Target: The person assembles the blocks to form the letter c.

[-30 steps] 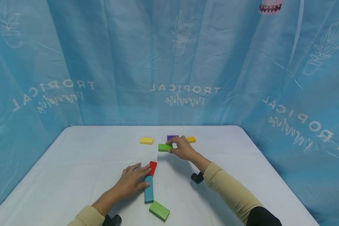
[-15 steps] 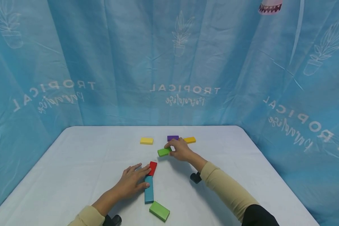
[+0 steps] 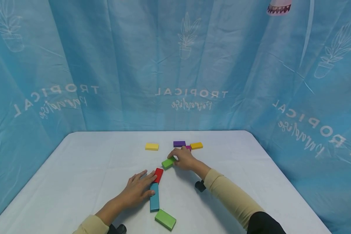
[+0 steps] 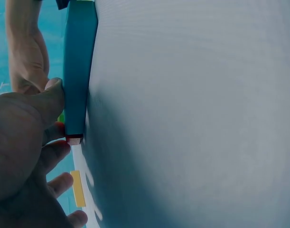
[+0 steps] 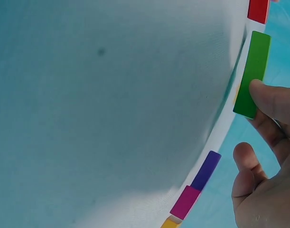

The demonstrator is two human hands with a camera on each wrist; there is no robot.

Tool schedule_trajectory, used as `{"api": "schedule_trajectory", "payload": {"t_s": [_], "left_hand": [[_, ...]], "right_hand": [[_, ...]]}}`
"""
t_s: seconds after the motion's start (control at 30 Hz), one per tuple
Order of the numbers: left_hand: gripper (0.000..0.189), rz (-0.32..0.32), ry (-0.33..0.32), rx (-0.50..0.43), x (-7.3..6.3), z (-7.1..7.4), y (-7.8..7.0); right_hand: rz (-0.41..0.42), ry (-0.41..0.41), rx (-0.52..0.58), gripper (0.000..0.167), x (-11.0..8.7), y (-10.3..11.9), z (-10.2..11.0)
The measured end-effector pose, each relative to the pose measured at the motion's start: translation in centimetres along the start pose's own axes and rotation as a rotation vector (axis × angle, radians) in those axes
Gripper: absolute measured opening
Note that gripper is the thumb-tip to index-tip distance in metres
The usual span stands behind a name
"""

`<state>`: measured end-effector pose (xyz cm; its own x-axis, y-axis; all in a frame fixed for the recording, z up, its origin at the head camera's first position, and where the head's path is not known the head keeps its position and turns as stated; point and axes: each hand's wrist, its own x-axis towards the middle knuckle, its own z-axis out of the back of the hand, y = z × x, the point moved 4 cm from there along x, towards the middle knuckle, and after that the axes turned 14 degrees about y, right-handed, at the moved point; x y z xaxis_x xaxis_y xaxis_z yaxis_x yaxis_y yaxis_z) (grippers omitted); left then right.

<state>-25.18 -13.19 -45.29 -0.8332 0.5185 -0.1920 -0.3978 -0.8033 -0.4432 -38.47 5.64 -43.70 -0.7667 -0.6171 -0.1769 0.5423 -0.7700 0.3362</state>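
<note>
While the right hand (image 3: 185, 159) pinches a green block (image 3: 167, 163), the outspread left hand (image 3: 134, 192) touches a blue block (image 3: 154, 202). Farther lies a red block (image 3: 159, 173).

At the worktop (image 3: 82, 175) we are counting two green blocks (image 3: 165, 219) (image 3: 167, 163), one red block (image 3: 159, 175) and one blue block (image 3: 154, 202); toward its far edge, one yellow block (image 3: 151, 147), one purple block (image 3: 179, 143), one magenta block (image 5: 185, 202) and one orange block (image 3: 196, 145); and two hands (image 3: 136, 192) (image 3: 184, 159).
</note>
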Motion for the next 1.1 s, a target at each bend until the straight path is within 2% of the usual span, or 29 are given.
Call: {"api": "schedule_trajectory", "payload": {"t_s": [0.33,1.1], "left_hand": [[0.060,0.005,-0.001,0.028,-0.09,0.14,-0.25],[0.060,-0.010,0.000,-0.027,-0.24,0.00,-0.23]], "right_hand": [[-0.003,0.015,0.015,0.032,0.05,0.16,-0.34],[-0.032,0.026,0.038,0.031,0.05,0.27,-0.94]]}}
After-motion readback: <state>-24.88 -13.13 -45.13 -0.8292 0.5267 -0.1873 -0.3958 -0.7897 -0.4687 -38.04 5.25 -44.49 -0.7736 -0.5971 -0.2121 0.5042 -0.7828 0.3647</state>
